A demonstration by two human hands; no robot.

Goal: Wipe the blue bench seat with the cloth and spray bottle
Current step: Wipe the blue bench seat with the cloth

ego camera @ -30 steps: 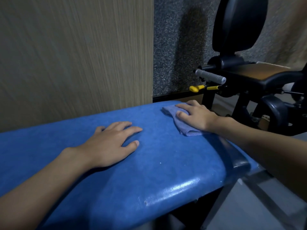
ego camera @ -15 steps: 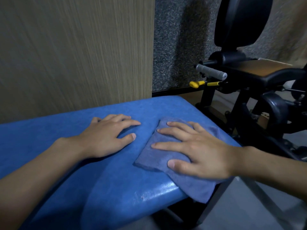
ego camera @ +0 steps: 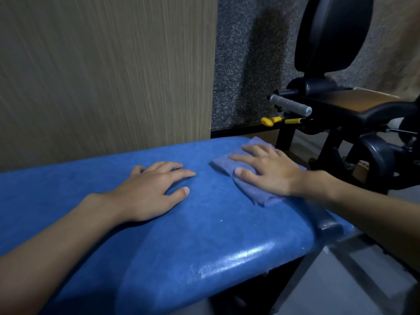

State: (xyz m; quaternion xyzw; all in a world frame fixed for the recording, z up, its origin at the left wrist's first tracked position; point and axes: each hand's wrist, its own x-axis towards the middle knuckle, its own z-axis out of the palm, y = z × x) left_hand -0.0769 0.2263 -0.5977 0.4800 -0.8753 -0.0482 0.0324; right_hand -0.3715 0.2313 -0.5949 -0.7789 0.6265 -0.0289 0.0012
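Right hand (ego camera: 270, 172) and cloth (ego camera: 261, 196) farther along bench

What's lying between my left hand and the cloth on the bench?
Nothing: the head view shows only bare blue bench seat between left hand and cloth.

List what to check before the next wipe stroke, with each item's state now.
1. Right hand pressed flat on the cloth, fingers spread: ok.
2. Cloth lies on the bench seat, near its far right end: ok.
3. Left hand flat on the seat, apart from the cloth: ok.
4. Spray bottle within reach: cannot tell, none in view.
5. Seat wet with spray: cannot tell; only a shine along the near edge.
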